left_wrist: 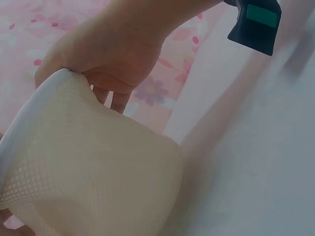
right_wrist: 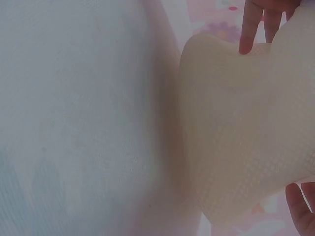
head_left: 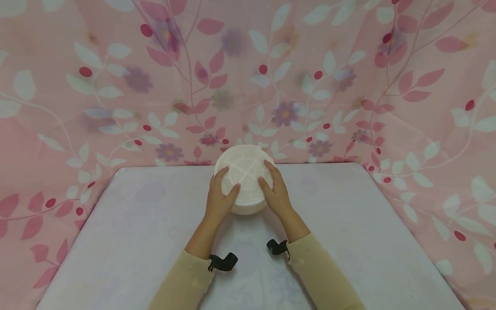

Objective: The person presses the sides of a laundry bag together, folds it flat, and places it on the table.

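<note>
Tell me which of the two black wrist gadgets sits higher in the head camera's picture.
The right wrist's black gadget, below the right hand; the left wrist's black gadget, below the left hand, sits lower.

The round mesh basket (head_left: 246,172) is off-white, with small perforations, radiating ribs on its meshed face and a smooth rim. It sits tilted between the left hand (head_left: 221,196) and right hand (head_left: 278,194), near the far edge of the tabletop (head_left: 155,219); surface contact cannot be determined.
</note>
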A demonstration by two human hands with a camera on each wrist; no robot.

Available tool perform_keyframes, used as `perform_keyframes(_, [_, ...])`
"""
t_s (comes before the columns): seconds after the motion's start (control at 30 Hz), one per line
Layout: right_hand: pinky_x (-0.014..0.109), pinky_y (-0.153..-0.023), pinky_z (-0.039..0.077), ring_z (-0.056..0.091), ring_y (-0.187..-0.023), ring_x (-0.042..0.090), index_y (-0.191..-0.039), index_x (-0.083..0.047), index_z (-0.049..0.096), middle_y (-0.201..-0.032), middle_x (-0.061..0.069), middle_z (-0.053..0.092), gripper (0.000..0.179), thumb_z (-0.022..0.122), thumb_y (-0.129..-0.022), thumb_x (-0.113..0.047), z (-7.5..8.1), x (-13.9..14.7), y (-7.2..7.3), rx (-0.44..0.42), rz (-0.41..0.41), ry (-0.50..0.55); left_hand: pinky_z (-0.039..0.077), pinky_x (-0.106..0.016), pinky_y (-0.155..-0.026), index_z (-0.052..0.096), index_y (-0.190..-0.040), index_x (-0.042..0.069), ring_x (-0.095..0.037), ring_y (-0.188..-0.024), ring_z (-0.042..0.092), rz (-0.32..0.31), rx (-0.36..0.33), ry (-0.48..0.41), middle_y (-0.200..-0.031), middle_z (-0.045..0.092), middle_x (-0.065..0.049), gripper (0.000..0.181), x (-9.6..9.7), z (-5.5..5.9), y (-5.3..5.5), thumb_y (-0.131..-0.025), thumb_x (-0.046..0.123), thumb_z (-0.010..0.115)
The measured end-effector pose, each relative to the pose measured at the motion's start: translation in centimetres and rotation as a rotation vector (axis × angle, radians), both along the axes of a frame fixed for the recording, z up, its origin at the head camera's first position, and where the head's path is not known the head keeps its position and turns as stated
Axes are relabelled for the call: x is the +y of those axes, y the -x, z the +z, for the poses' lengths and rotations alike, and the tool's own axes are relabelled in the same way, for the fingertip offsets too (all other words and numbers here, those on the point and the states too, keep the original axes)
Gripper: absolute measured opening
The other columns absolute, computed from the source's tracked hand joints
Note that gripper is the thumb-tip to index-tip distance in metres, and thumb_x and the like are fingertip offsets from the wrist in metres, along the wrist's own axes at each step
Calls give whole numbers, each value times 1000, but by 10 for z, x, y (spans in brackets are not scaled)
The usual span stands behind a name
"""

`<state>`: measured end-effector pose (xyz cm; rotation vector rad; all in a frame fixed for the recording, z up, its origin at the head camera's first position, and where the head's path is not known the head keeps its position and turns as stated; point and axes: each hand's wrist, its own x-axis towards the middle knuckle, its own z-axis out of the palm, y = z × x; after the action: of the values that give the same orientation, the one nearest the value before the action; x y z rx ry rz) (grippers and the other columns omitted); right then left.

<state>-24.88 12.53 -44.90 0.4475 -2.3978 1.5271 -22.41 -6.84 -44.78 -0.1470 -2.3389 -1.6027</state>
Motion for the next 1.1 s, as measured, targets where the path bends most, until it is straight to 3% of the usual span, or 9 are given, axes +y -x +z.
perform_keyframes(0.3, [58, -116, 25, 29, -147, 35, -156, -22, 33, -159, 12, 32, 58, 53, -103, -37, -1, 1, -2, -32, -4, 8, 29, -53, -115, 39, -150, 15, -34, -143, 35, -23, 25, -78, -154, 36, -15, 64, 1, -3, 0, -94, 23, 70])
perform_keyframes(0.6, [57, -117, 23, 28, -148, 33, -155, -20, 34, -159, 12, 33, 57, 52, -104, -36, -1, -2, -7, -30, -10, -2, 30, -50, -116, 38, -150, 14, -32, -144, 36, -8, 43, -105, -156, 37, -12, 63, 1, -5, 2, -95, 20, 68])
perform_keyframes(0.93, [56, -117, 24, 30, -147, 33, -154, -18, 37, -157, 14, 36, 57, 55, -103, -34, -3, -7, -10, -2, -27, 2, 32, -51, -114, 45, -147, 14, -30, -142, 38, 70, 84, -106, -152, 43, -12, 58, 1, -6, 3, -94, 19, 68])
perform_keyframes(1.1, [58, -116, 24, 29, -147, 34, -154, -19, 37, -158, 13, 35, 56, 54, -103, -35, -3, -7, -12, 2, -11, -5, 31, -51, -115, 45, -147, 14, -30, -142, 38, 77, 72, -121, -152, 44, -12, 58, -1, -8, 4, -94, 18, 67])
